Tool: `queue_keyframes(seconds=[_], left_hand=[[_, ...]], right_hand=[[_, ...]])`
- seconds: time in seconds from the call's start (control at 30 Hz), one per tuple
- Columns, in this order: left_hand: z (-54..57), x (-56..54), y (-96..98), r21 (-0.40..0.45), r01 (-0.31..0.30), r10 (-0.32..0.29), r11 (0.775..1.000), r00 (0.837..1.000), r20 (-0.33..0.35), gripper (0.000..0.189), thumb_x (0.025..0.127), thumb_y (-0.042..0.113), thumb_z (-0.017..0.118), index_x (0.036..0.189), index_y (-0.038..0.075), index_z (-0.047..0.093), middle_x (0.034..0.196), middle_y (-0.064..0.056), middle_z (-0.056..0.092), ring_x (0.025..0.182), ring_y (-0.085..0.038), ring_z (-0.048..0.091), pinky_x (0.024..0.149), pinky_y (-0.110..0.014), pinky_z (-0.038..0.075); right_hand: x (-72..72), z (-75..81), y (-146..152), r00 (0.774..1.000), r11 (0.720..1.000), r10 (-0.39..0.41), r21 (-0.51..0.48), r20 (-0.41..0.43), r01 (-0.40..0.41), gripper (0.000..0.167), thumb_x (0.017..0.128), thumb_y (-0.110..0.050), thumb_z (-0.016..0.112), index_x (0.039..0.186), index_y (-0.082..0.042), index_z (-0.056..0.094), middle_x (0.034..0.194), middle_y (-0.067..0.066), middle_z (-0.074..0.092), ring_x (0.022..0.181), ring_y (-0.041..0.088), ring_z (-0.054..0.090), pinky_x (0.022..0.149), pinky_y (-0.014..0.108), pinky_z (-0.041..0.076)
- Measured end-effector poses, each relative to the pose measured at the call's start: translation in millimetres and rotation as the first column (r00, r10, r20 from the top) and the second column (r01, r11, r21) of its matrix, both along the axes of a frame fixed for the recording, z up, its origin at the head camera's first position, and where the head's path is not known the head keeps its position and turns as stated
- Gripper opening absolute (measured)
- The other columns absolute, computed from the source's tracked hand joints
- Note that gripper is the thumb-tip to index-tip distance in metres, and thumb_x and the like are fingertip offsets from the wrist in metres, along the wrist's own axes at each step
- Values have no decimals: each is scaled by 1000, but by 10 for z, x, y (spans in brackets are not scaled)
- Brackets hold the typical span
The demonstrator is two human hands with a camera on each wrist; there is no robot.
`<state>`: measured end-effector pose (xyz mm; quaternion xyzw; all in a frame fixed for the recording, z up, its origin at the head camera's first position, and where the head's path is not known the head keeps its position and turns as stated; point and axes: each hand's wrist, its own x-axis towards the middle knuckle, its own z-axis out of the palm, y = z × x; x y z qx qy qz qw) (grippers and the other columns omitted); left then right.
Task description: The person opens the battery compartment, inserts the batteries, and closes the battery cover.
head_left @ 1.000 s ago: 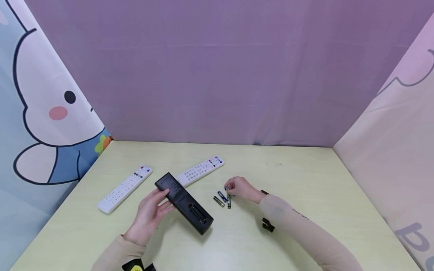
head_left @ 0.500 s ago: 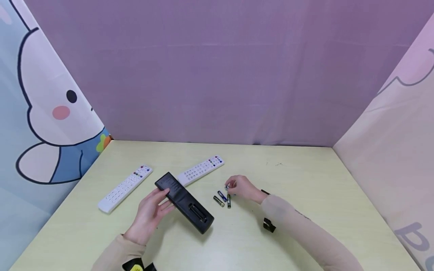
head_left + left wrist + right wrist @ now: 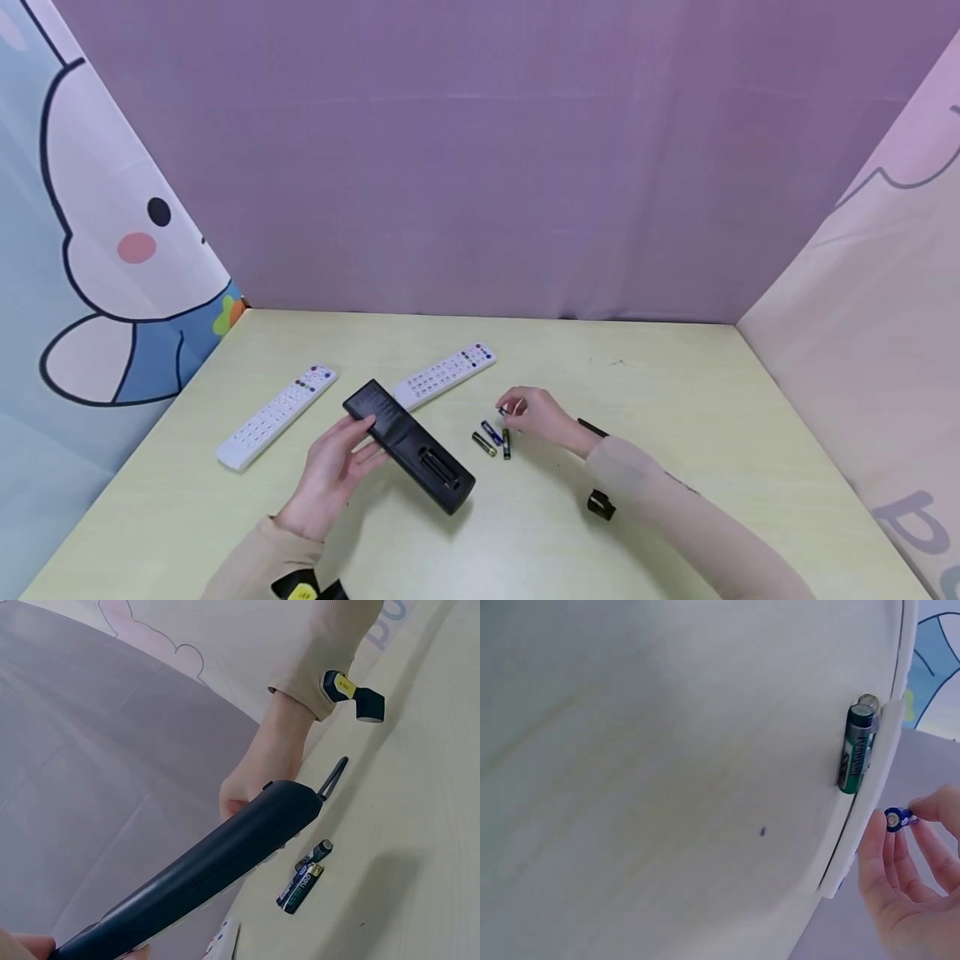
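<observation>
My left hand (image 3: 326, 479) grips a black remote control (image 3: 408, 446) by its upper end, thumb on top. Its back faces up, with an oblong recess (image 3: 438, 468) near the lower end. Beyond the remote, my right hand (image 3: 543, 421) pinches a small blue battery (image 3: 900, 818) between thumb and fingertips. Just below that hand, a dark green battery (image 3: 483, 444), a blue battery (image 3: 491, 432) and another dark battery (image 3: 506, 444) lie on the table. From the left wrist, a thin dark loop-shaped piece (image 3: 334, 778) sticks out at the remote's end.
Two white remote controls lie buttons up: one to the left (image 3: 277, 417), the other (image 3: 450, 375) behind the black remote, which partly overlaps it in the head view. A purple curtain (image 3: 480, 167) hangs behind the pale table (image 3: 675, 375), with printed cloths at both sides.
My right hand has risen very slightly with the pinched battery. The black remote has barely shifted in my left hand; the loose batteries and white remotes have stayed put.
</observation>
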<state>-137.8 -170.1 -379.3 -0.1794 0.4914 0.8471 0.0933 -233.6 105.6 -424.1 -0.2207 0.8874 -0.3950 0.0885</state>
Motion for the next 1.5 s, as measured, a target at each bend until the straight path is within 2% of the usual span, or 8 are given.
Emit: queue_keyframes(seconds=[0.27, 0.57, 0.83, 1.1, 1.23, 1.33, 1.5], left_hand=[[-11, 0, 17, -8, -4, 4, 1000, 1000, 0, 31, 88, 6, 45, 119, 7, 38, 86, 4, 62, 80, -16, 63, 83, -32, 51], [-14, 0, 33, -3, 4, -4, 1000, 1000, -9, 30, 89, 7, 46, 118, 7, 39, 87, 3, 62, 82, -16, 63, 85, -32, 50], [-13, 0, 52, 8, -1, 1, 1000, 999, -32, 27, 89, 9, 48, 114, 7, 40, 90, 3, 60, 84, -17, 62, 86, -33, 49], [-5, -5, 82, 27, -25, 26, 999, 999, -33, 27, 88, 10, 49, 114, 6, 41, 89, 2, 62, 83, -17, 63, 86, -33, 50], [-3, -6, 98, 23, -31, 32, 999, 999, -38, 34, 88, 11, 50, 119, 4, 38, 88, 2, 62, 82, -16, 63, 86, -33, 50], [-6, -13, 112, 15, -29, 30, 999, 999, -42, 38, 89, 11, 49, 123, 2, 35, 89, 2, 62, 83, -16, 63, 86, -33, 50], [-9, -23, 136, 18, -35, 35, 999, 998, -44, 41, 89, 11, 49, 126, 1, 33, 89, 1, 62, 83, -17, 63, 86, -34, 50]], right_hand=[[103, 82, 15, 999, 997, 24, -68, 24, -22, 20, 77, 0, 61, 96, 1, 61, 78, 3, 58, 70, 14, 53, 51, 20, 50], [230, 160, 0, 995, 989, 93, -113, -26, -95, 25, 75, 1, 63, 100, 0, 60, 80, 3, 59, 73, 13, 55, 59, 20, 51], [408, 276, -60, 996, 984, 84, -157, -30, -87, 31, 76, 2, 62, 107, -2, 59, 85, 7, 60, 75, 17, 58, 64, 19, 53], [582, 390, -135, 991, 972, 102, -203, -87, -118, 31, 79, 3, 60, 110, 0, 59, 87, 8, 59, 79, 18, 58, 69, 18, 53], [724, 576, -192, 991, 967, 110, -221, -78, -125, 31, 78, 7, 59, 109, 5, 58, 89, 15, 59, 82, 24, 57, 71, 22, 54], [764, 589, -212, 992, 967, 104, -227, -70, -118, 32, 78, 6, 59, 110, 6, 57, 90, 16, 60, 83, 25, 58, 71, 23, 54], [739, 440, -213, 987, 962, 95, -242, -127, -124, 29, 77, 2, 62, 106, 2, 61, 87, 7, 62, 77, 13, 58, 67, 19, 53]])
